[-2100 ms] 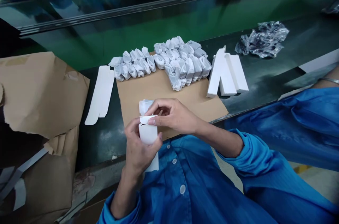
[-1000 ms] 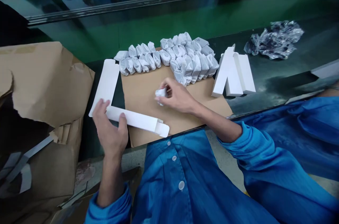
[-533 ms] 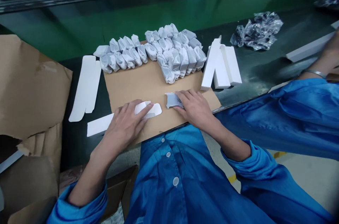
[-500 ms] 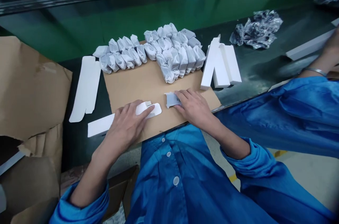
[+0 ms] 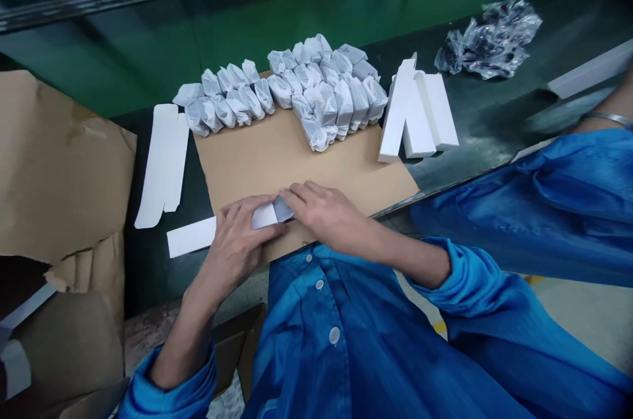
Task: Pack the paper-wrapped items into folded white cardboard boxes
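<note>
My left hand is closed around a long white carton that lies along the front of the bench. The carton's right end meets a small paper-wrapped packet, gripped by my right hand. The packet is at the carton's mouth; my fingers hide how far in it sits. Under both hands is a brown cardboard sheet. Rows of similar wrapped packets stand on its far part, with another group of wrapped packets to their left.
A flattened white carton lies on the left, near a large brown box. Several formed white cartons lean together at right. Crumpled clear plastic lies farther back. A co-worker's blue sleeve is close on the right.
My right hand has moved left with the wrapped packet, bringing it to the carton's end. My left hand keeps its hold on the carton. The camera view has shifted slightly.
</note>
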`<state>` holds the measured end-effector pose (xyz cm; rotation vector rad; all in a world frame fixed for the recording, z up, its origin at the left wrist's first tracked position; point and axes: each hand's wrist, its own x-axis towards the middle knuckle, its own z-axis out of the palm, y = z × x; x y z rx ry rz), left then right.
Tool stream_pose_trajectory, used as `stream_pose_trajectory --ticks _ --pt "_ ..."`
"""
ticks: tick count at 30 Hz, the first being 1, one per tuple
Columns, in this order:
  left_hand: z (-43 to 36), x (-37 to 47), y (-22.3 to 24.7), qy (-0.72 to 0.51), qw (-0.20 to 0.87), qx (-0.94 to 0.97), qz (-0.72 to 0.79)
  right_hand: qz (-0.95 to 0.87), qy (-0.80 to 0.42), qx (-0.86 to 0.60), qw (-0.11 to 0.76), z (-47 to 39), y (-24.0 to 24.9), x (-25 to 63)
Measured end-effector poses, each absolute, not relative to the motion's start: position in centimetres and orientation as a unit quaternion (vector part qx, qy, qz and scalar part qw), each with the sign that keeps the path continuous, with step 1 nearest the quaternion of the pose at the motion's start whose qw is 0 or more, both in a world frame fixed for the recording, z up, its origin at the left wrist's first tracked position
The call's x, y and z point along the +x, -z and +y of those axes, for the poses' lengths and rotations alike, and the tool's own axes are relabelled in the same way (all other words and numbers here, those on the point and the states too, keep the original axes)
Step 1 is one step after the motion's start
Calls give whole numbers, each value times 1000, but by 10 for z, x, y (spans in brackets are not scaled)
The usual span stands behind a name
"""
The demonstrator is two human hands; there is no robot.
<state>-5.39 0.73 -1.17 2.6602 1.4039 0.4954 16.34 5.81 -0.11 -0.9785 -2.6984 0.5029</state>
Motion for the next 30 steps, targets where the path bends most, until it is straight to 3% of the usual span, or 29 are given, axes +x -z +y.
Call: stream_pose_trajectory --ticks 3,6,12,17,30 --pt "6 -52 19 -183 8 847 498 -898 -125 -380 185 36 12 150" --pt "3 -50 24 -197 -7 837 511 -872 -169 -381 256 28 21 148" --pt "-3 -48 29 -242 -35 838 489 -687 -522 -371 345 46 25 145" --pt "-5 -49 41 -262 -30 814 518 -584 -673 -338 302 63 23 145" --pt "0 -26 41 -328 -127 800 486 -641 -656 -325 230 67 5 133"
